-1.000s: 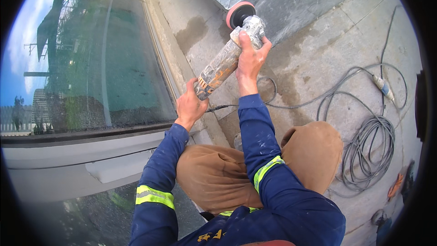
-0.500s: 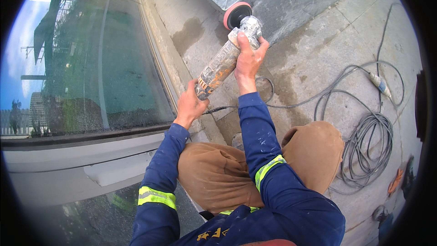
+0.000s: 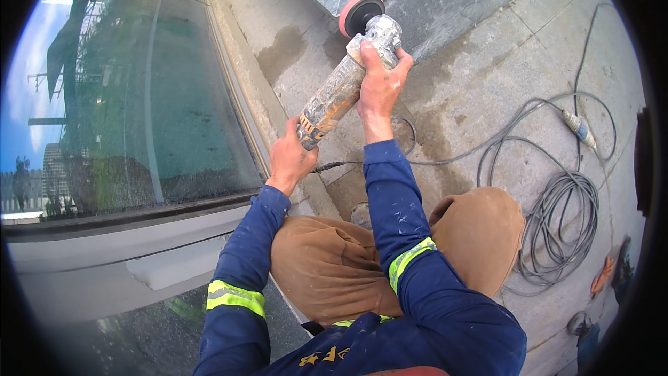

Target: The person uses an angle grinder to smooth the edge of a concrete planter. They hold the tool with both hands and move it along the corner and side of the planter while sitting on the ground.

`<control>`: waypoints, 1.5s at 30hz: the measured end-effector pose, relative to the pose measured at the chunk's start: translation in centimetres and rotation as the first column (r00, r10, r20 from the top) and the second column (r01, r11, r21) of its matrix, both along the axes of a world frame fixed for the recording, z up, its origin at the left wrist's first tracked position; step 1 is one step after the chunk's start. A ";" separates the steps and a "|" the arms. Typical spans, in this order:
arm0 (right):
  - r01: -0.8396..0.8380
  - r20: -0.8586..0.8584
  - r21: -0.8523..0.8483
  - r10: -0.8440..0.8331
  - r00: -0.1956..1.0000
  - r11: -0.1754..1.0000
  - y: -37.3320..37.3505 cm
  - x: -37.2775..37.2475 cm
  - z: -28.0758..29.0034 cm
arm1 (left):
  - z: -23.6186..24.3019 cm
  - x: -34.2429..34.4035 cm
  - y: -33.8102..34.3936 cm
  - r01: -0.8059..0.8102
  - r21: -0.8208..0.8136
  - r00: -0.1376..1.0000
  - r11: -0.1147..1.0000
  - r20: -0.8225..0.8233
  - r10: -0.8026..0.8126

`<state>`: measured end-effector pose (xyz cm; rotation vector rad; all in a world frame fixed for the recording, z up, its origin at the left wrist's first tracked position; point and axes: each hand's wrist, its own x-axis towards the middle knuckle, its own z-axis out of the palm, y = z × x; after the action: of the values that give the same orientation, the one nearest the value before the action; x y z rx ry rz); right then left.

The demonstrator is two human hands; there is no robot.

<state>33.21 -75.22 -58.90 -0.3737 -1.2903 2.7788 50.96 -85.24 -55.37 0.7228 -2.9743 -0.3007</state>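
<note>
Both my hands hold an angle grinder point(image 3: 332, 97), its orange and grey body coated in pale dust. My left hand point(image 3: 291, 159) is closed round the rear end, where the power cord comes out. Up front, my right hand point(image 3: 383, 92) grips the body just behind the metal head, thumb on top. A round pink pad with a black backing point(image 3: 362, 15) is fitted to the head, tilted on edge. It is by the lower edge of a grey stone wall point(image 3: 452, 10); whether they touch I cannot tell.
Large glass panes point(image 3: 167, 97) in a frame stand on my left. A coiled grey cable point(image 3: 562, 226) lies on the concrete floor to my right, with a cable connector point(image 3: 579, 130) above it. An orange-handled object point(image 3: 602, 275) lies farther right. Wet patches point(image 3: 282, 52) darken the floor.
The pad and grinder head have shifted slightly left and down in the picture, with both hands keeping their grip. The whole view has moved a little too.
</note>
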 end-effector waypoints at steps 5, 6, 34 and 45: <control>-0.029 0.040 -0.116 0.033 0.999 0.993 0.9 -1.3 -0.1 | 0.6 -1.2 0.6 0.017 -0.001 1.000 1.000 -0.007 -0.017; -0.033 0.074 -0.141 0.044 0.996 0.990 1.0 -1.4 -0.2 | 0.6 -1.3 0.7 0.014 -0.004 1.000 1.000 0.004 -0.014; 0.011 0.093 -0.044 -0.007 0.996 0.999 0.4 -1.1 -1.3 | -0.6 -1.9 -0.5 0.016 -0.043 0.998 0.999 0.057 -0.014; 0.043 0.130 -0.113 -0.028 0.991 0.993 0.3 -1.0 -1.8 | -1.0 -2.4 -1.1 0.020 -0.050 0.997 0.999 0.078 -0.016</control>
<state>32.19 -74.89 -60.73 -0.5855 -1.1352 2.8491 48.55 -86.36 -56.34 0.7192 -3.0507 -0.2024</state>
